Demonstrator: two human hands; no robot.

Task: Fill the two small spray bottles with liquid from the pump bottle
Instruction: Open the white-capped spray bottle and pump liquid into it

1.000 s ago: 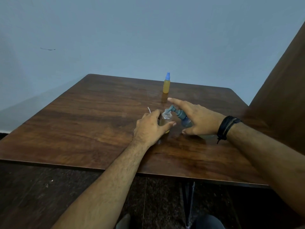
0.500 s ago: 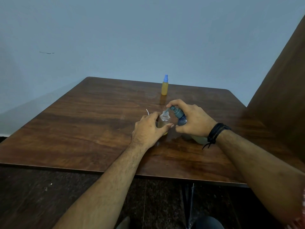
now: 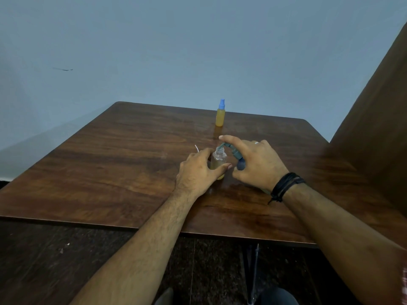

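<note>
I see my left hand [image 3: 198,170] with fingers gripping the open clear small spray bottle [image 3: 218,164], part-filled with amber liquid, on the brown wooden desk [image 3: 123,164]. My right hand [image 3: 256,165] holds the grey-blue pump bottle [image 3: 236,154]; its index finger, curled before, is now straight over the pump. The capped amber bottle [image 3: 220,115] stands behind.

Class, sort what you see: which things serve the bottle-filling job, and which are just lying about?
In the job: open spray bottle, pump bottle, capped spray bottle, left hand, right hand.
Lying about: thin white tube, table.
</note>
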